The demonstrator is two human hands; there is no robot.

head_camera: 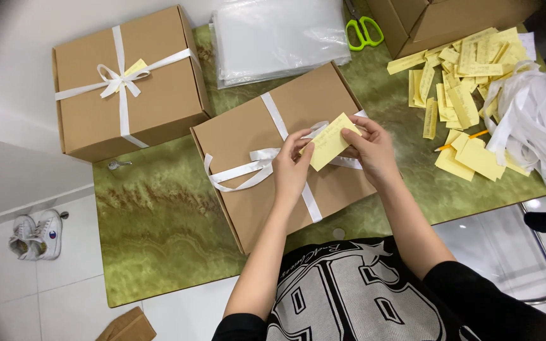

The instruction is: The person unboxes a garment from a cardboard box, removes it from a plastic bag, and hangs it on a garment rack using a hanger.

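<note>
Both hands work over a brown cardboard box wrapped in white satin ribbon, which lies on the green marbled surface. The left hand and the right hand each pinch an edge of a pale yellow paper tag, fingers closed narrowly on it, holding it just above the ribbon's crossing on the box lid. A second brown cardboard box tied with a white ribbon bow sits at the far left corner. Near the right hand lie a scattered heap of yellow paper slips and a pile of loose white ribbon. Green-handled scissors rest beside a stack of clear plastic bags.
</note>
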